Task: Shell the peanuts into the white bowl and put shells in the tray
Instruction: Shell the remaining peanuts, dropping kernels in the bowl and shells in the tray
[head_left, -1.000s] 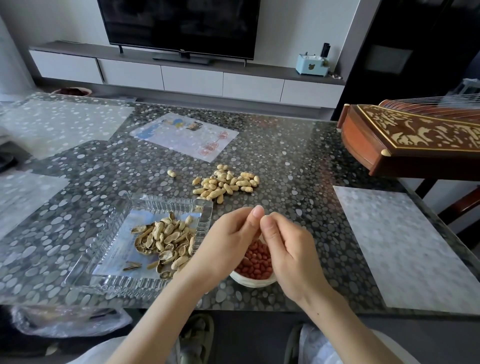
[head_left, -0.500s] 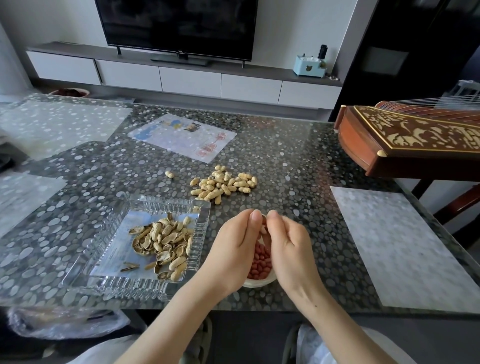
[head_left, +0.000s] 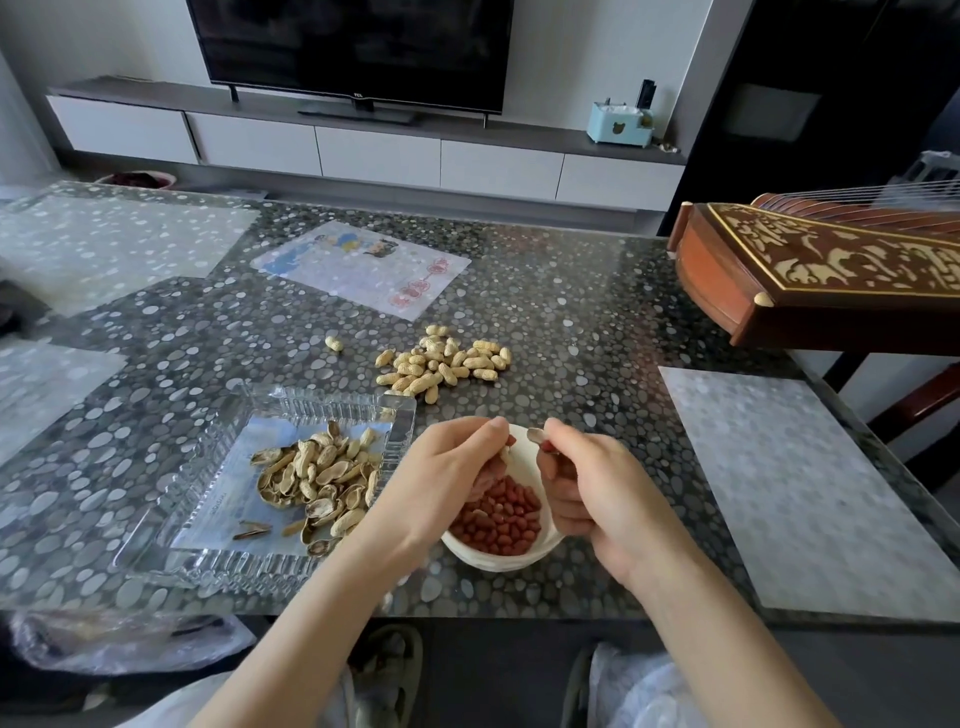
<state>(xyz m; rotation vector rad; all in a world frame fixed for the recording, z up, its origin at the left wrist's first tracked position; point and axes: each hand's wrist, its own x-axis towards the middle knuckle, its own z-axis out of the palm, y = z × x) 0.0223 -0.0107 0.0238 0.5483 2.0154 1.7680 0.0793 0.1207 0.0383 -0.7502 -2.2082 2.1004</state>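
Right hand (head_left: 597, 488) pinches shell half (head_left: 535, 435) pointing left.

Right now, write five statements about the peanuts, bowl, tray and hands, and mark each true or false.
1. The white bowl holds red-skinned kernels. True.
2. The glass tray sits right of the bowl. False: it sits left of the bowl and holds empty shells.
3. The left hand and the right hand each pinch a shell piece above the bowl. True.
4. The pile of unshelled peanuts lies inside the tray. False: it lies on the table, beyond the tray and bowl.
5. One stray peanut lies left of the pile. True.
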